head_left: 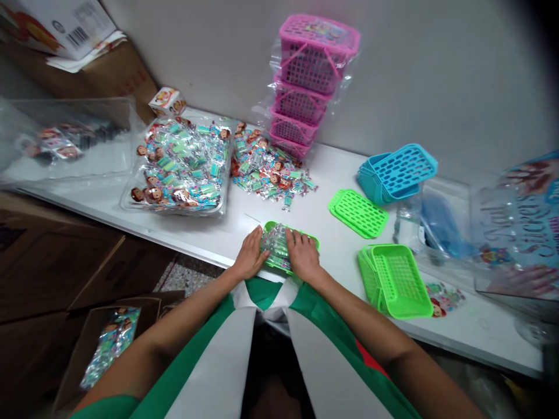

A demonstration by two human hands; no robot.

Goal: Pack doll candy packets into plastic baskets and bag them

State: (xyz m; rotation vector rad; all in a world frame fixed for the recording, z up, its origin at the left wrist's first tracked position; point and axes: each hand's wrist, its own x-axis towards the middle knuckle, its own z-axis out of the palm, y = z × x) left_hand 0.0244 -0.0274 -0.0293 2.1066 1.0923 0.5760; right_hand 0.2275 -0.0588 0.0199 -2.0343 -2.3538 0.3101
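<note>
Your small basket (278,269) was lime green, its packets (276,245) silvery with pale green and pink flecks. The loose lids (360,213) were lime, patterned with rows of holes. Your stacked baskets (308,70) were pink with grid walls, one nested set (393,173) blue, another set (399,279) lime. Your garment (205,355) was green, white and red, the counter (323,216) white.

Two hands (250,253) (303,254); one pink basket stack (305,84).

The box (519,230) at far right reads "Nail Stickers".
</note>
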